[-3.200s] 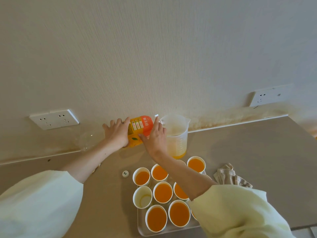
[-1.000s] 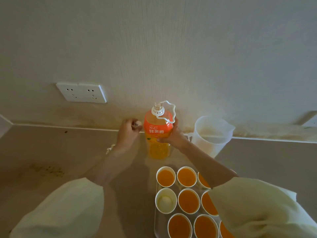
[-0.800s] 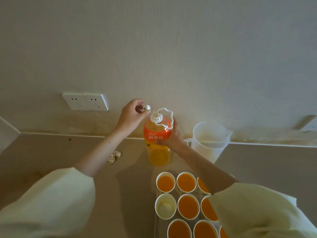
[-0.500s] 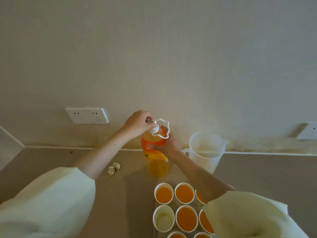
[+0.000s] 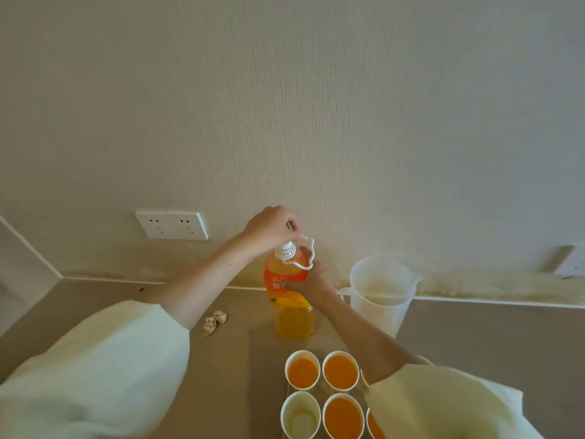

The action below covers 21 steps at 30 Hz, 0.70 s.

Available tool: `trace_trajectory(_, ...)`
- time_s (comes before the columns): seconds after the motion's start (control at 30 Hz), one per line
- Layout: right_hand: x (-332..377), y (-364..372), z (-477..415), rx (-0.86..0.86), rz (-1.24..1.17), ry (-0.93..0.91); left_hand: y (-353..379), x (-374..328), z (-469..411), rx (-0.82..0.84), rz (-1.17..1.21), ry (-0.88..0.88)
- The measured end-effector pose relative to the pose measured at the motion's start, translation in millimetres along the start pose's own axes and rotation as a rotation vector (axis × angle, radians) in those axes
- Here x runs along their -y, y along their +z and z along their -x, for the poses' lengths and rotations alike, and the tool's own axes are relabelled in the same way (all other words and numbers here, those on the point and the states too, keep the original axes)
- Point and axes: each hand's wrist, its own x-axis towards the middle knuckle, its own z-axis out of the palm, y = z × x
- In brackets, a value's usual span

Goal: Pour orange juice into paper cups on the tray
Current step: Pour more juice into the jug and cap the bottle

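An orange juice bottle (image 5: 289,301) with an orange label stands upright on the counter near the wall. My right hand (image 5: 311,282) grips its shoulder under the white carry loop. My left hand (image 5: 270,228) is above the neck, fingers curled on the white cap (image 5: 286,248) that sits on the bottle's mouth. Just in front, paper cups stand on a tray (image 5: 321,389); several hold juice, such as one (image 5: 302,372) at the back left. One cup (image 5: 300,416) holds only a pale trace. My right sleeve hides the cups on the right.
A translucent measuring jug (image 5: 380,289) stands right of the bottle, against the wall. A small crumpled scrap (image 5: 215,321) lies on the counter to the left. A double wall socket (image 5: 172,225) is at the left, another socket (image 5: 573,263) at far right.
The bottle went from tipped at the jug to upright. My left hand brought the cap up from the counter and set it on the bottle's mouth; my right hand keeps its grip.
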Motion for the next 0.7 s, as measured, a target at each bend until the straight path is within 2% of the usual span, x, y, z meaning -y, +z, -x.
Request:
trace_trajectory(0.07,2.3,-0.4,0.9,0.003,0.009,0.0,5.6,3.3,1.6,-0.06,-0.349,-0.045)
trace_trajectory(0.1,3.1,-0.3,1.3,0.005,0.005,0.0,8.6,5.1,2.5,-0.034,-0.4,-0.066)
trace_trajectory(0.3,4.2,-5.8,4.7,0.017,0.012,0.005,-2.6,10.9,-1.4,0.181,-0.223,-0.029)
trace_trajectory(0.4,7.1,-6.5,7.1,0.016,0.03,0.01,-3.8,13.6,-1.1,0.179,-0.189,-0.043)
trace_trajectory(0.5,8.3,-6.9,8.6,0.022,0.024,-0.003,8.3,14.7,-2.7,0.137,-0.252,-0.018)
trace_trajectory(0.7,16.0,-12.2,13.3,0.032,0.061,-0.013,2.4,17.0,-1.3,0.211,-0.317,0.075)
